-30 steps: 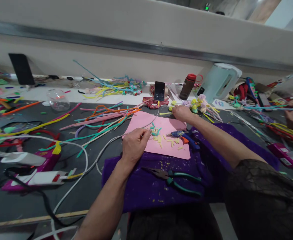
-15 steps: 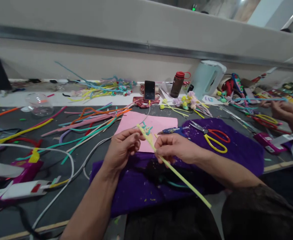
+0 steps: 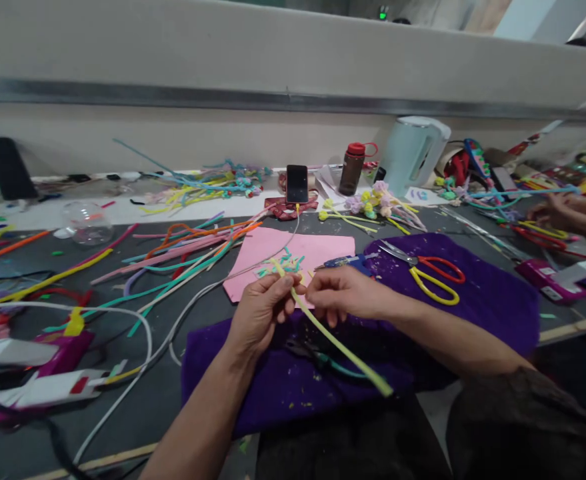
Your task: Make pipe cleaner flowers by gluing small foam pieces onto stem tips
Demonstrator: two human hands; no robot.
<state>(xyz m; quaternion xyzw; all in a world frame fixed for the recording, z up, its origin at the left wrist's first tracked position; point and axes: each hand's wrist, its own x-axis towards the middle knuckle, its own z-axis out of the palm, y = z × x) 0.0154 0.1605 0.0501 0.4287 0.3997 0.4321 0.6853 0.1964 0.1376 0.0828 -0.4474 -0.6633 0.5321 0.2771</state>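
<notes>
A pale yellow pipe cleaner [image 3: 335, 340] slants from the pink sheet [image 3: 323, 247] down toward my lap. Near its upper end, my left hand [image 3: 263, 303] pinches it between thumb and fingers. My right hand [image 3: 347, 293] is closed right beside it, fingers curled and fingertips close to the stem; whatever they grip, if anything, is hidden. Small green and yellow clippings [image 3: 280, 263] lie on the pink sheet just beyond my hands. Below them, pliers with teal handles [image 3: 337, 365] rest on the purple cloth [image 3: 267, 400].
Scissors with red and yellow handles [image 3: 435, 273] and a blue tool [image 3: 343, 261] lie at the right. Coloured pipe cleaners [image 3: 193, 250] and a white cable [image 3: 185, 303] spread left. Behind stand a phone [image 3: 297, 183], bottle [image 3: 353, 170] and kettle [image 3: 413, 153]. Another person's hand [image 3: 573, 213] works far right.
My left hand has moved right and closed on the pipe cleaner's upper part. My right fingers have shifted off the stem to its side. The pipe cleaner's lower end has swung left and up.
</notes>
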